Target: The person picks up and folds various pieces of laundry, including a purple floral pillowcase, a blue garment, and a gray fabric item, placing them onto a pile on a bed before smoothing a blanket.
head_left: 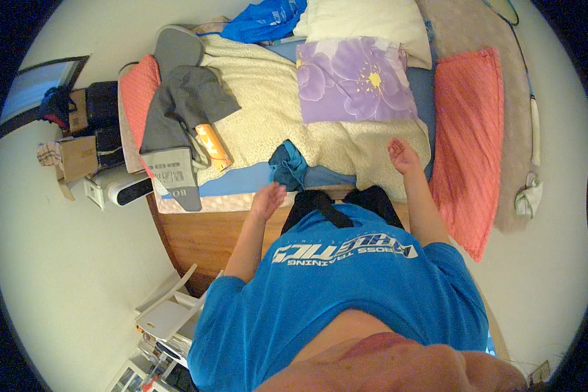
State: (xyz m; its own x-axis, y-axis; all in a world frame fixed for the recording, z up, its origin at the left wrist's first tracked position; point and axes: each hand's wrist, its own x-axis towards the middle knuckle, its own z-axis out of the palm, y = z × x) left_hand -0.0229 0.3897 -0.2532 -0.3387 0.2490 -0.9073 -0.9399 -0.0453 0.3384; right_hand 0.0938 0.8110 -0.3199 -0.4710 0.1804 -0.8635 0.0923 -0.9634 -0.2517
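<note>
My left hand (268,199) hovers at the bed's near edge, fingers apart and holding nothing. Just beyond it lies a crumpled teal cloth (289,166) with a thin cord on top. Further to the right, my right hand (404,155) is raised over the cream blanket (261,85), palm up with loosely bent fingers and nothing visible in it. A flat, folded purple cloth with a flower print (353,81) rests on the blanket beyond my hands. Left of the teal cloth are an orange tube (213,147), a dark grey garment (186,98) and a grey racket cover (176,173).
A long red cushion (467,144) lies along the right side, another red cushion (142,91) at the left. A blue plastic bag (264,21) is at the back. Cardboard boxes (78,158) stand far left, a white chair (166,317) lower left. A racket (534,124) is far right.
</note>
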